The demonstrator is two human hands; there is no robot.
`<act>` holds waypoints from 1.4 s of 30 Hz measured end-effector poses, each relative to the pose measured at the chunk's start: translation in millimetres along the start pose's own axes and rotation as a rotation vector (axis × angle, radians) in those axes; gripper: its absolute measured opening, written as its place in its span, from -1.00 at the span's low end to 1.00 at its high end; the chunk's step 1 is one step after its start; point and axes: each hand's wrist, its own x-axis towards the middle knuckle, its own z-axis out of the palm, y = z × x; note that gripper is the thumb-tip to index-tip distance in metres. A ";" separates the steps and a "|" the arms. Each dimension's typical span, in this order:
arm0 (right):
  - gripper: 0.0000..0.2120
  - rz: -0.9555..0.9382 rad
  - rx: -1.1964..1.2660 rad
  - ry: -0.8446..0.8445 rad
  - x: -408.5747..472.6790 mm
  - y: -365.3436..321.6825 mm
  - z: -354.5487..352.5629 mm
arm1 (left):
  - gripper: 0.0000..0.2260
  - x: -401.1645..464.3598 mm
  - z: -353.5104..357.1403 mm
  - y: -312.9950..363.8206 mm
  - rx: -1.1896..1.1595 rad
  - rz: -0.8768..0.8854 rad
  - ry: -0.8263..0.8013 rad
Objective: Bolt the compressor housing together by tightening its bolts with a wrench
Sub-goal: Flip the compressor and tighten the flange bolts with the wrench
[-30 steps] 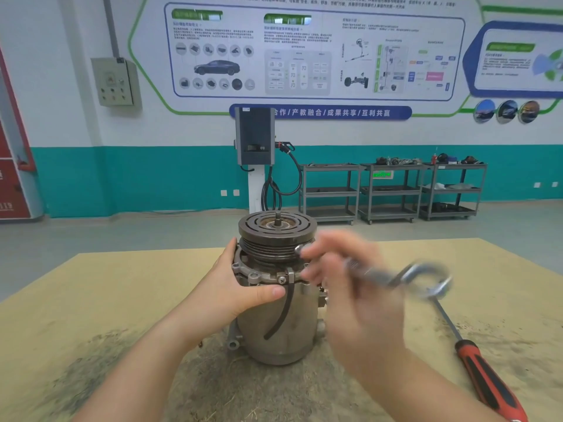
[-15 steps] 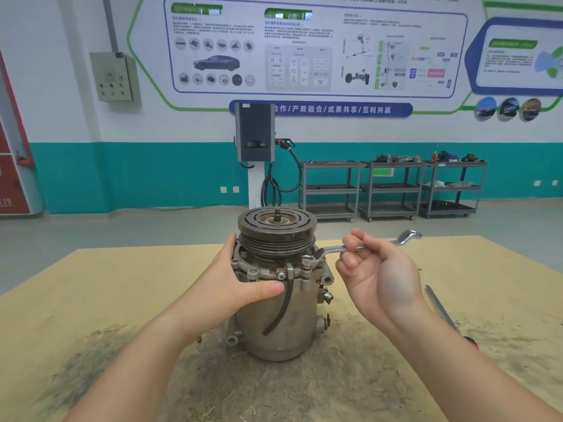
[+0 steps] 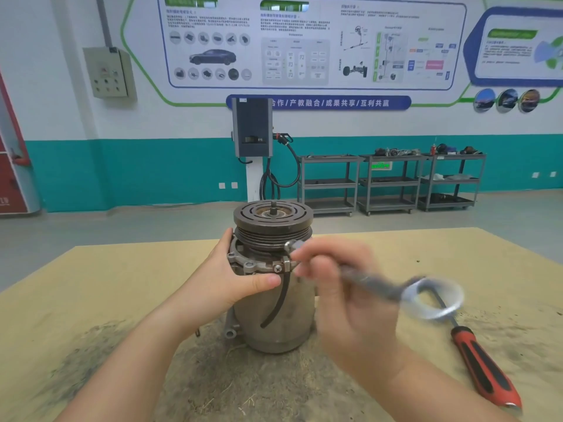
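- Where the compressor (image 3: 274, 287) stands upright near the middle of the table (image 3: 91, 284), its grooved pulley (image 3: 273, 226) is on top and its grey body rests on a dark, dusty patch of the tan surface.
- The left hand (image 3: 234, 278) holds the compressor from its left side, fingers round the back of the flange just below the pulley and the thumb pressed across the front of the body.
- A black cable (image 3: 281, 300) hangs down the front of the body from a small clamp beside a screw (image 3: 277, 268) on the flange.
- The right hand (image 3: 344, 287), blurred, grips the shaft of a wrench (image 3: 393, 287); one end of the wrench sits at the flange just under the pulley's right edge, and the ring end points out to the right.
- A screwdriver (image 3: 481, 367) with a red and black handle lies on the table to the right, apart from the compressor.
- Grey shelf carts (image 3: 390, 181) stand along the teal wall behind.
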 end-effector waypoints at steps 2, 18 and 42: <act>-0.84 0.233 0.169 0.140 14.8 -1.4 -7.4 | -0.15 -0.2 -0.3 0.2 0.001 -0.009 0.008; -0.83 1.266 0.783 0.300 35.9 44.7 -38.9 | -0.22 1.5 -0.3 -0.9 0.000 -0.039 0.013; -0.67 0.157 -0.339 -0.144 -0.9 -19.0 22.7 | -0.22 4.8 1.1 -17.3 -0.136 0.028 0.022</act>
